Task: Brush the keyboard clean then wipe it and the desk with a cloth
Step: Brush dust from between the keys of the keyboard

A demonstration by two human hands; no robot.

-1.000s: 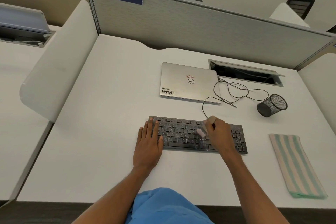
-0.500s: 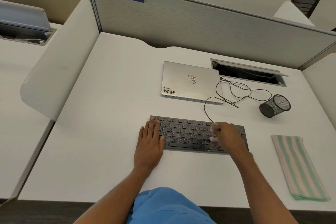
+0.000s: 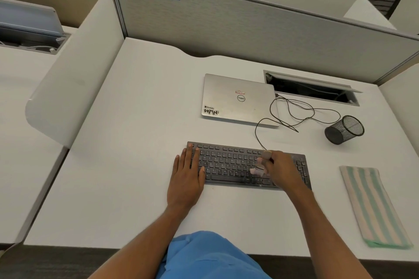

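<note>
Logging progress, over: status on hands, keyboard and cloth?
Left hand flat on keyboard's left end. Right hand grips brush, bristles on the keys. Cloth lies folded to the right, not in use.

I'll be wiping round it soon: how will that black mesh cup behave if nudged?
The mesh cup lies on its side on the desk, so it would probably roll. It is open wire mesh and looks empty, so likely light and easily shoved.

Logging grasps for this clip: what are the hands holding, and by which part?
The right hand grips a small brush by its handle; the left hand lies flat on the keyboard, holding nothing.
</note>
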